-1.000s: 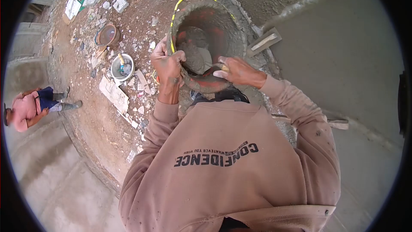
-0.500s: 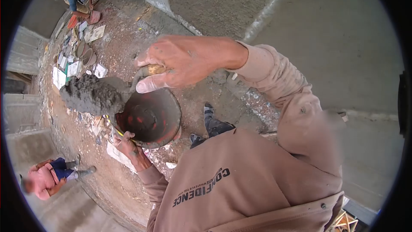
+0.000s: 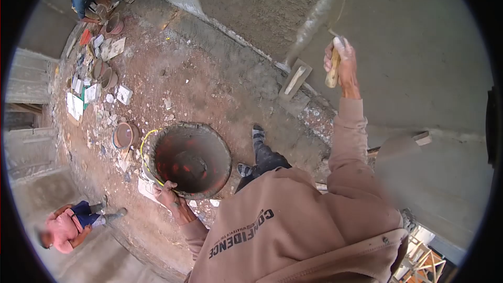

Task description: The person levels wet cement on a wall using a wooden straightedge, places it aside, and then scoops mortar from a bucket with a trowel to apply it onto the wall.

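Observation:
My left hand [image 3: 168,197] grips the rim of a mortar-coated bucket [image 3: 217,149] with a yellow handle and reddish patches inside. Some wet mortar [image 3: 196,165] lies at its bottom. Away to the right, my right hand [image 3: 346,63] is closed around the wooden handle of a trowel [image 3: 332,74], up against the grey plastered wall [image 3: 419,63]. The trowel's blade shows only as a thin edge, so I cannot tell how much mortar is on it. A float with a wooden grip [image 3: 295,79] leans at the wall's foot.
Rubble and white board pieces [image 3: 74,106] litter the dirt floor. A smaller bucket [image 3: 124,135] stands beyond mine. One person [image 3: 86,0] bends over a bucket [image 3: 114,25] at the far left; another, in a pink shirt [image 3: 65,226], stands at lower left.
My right hand swung the trowel from above the bucket, where its blade carried a heap of mortar, right to the wall. The bucket is slightly lower and further right in view.

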